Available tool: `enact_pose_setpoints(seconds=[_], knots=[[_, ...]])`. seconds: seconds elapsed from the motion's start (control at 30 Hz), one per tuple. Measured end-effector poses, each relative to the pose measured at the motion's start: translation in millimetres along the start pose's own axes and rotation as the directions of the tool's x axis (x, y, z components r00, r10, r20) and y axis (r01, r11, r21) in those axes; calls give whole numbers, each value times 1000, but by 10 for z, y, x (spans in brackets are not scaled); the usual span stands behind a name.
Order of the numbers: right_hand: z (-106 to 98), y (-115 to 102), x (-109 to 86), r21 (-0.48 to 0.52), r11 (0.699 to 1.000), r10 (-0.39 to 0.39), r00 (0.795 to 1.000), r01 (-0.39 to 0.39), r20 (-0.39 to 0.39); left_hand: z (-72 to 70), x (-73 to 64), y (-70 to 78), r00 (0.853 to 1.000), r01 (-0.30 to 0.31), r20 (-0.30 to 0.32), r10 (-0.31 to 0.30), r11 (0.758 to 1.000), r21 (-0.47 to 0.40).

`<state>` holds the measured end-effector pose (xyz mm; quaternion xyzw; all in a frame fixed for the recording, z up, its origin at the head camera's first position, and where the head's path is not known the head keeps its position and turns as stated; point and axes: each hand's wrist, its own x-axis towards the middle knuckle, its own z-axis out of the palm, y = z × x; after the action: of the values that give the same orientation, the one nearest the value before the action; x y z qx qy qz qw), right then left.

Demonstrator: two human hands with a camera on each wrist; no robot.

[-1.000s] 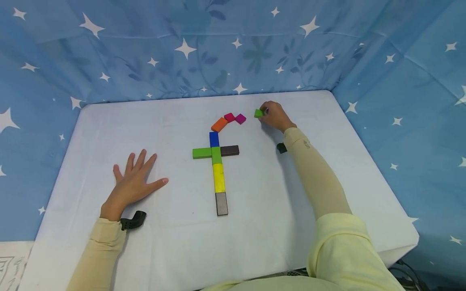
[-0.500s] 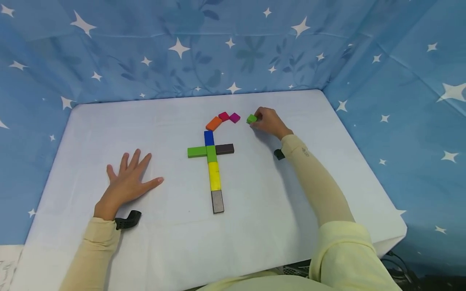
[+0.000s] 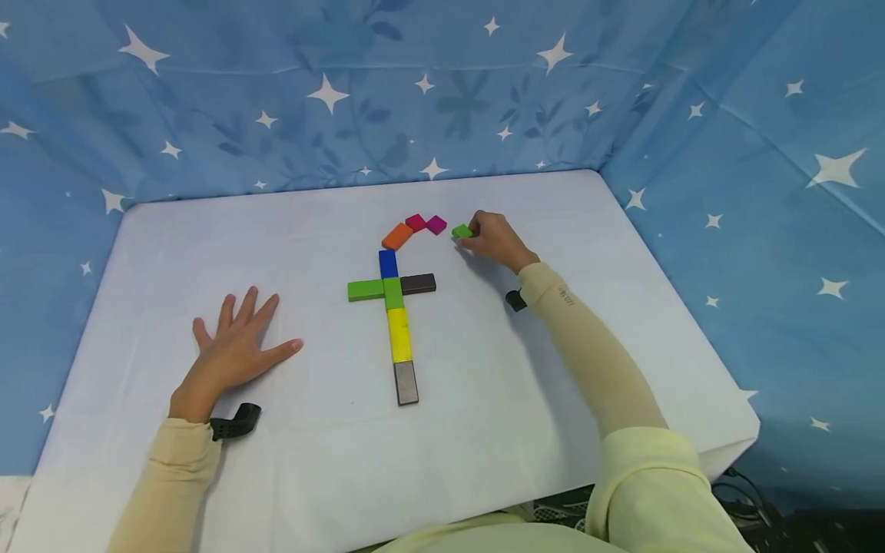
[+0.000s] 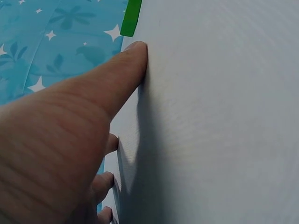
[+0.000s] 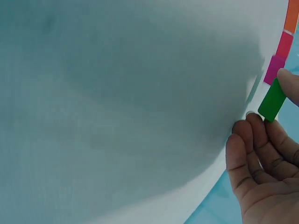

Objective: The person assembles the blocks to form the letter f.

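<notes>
My right hand pinches a small green block between thumb and fingers, just right of the purple block. In the right wrist view the green block shows between thumb and fingertips, near the purple one. Left of the purple lie a red block and an orange block, curving down to a blue block. Below it a green block has a longer green block on its left and a dark block on its right. My left hand rests on the table with fingers spread.
Below the cross, a yellow block and a grey-brown block continue the column. The white-covered table is bordered at the back and right by a blue star-patterned curtain. Cables hang at the lower right.
My right hand has brought the small green block leftward and slightly nearer, closer to the purple block. The left hand stays spread on the table; the whole head view has shifted slightly.
</notes>
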<state>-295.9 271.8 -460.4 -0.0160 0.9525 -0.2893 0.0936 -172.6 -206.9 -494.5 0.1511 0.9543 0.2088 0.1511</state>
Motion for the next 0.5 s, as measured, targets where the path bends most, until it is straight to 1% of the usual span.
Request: enact_pose_setpoints(seconds=[0.17,0.3,0.5], knots=[[104,-78,9,-8,1000,19,1000,-19,-3,0,-32,-16,1000,-1,-7,1,1000,-4],[175,-113,-8,-5,1000,12,1000,-12,-29,-6,-45,-13,1000,-1,-9,1,1000,-12],[239,-168,-36,-77,997,-20,996,14,-90,-22,-25,11,1000,-6,-10,5,1000,-17]])
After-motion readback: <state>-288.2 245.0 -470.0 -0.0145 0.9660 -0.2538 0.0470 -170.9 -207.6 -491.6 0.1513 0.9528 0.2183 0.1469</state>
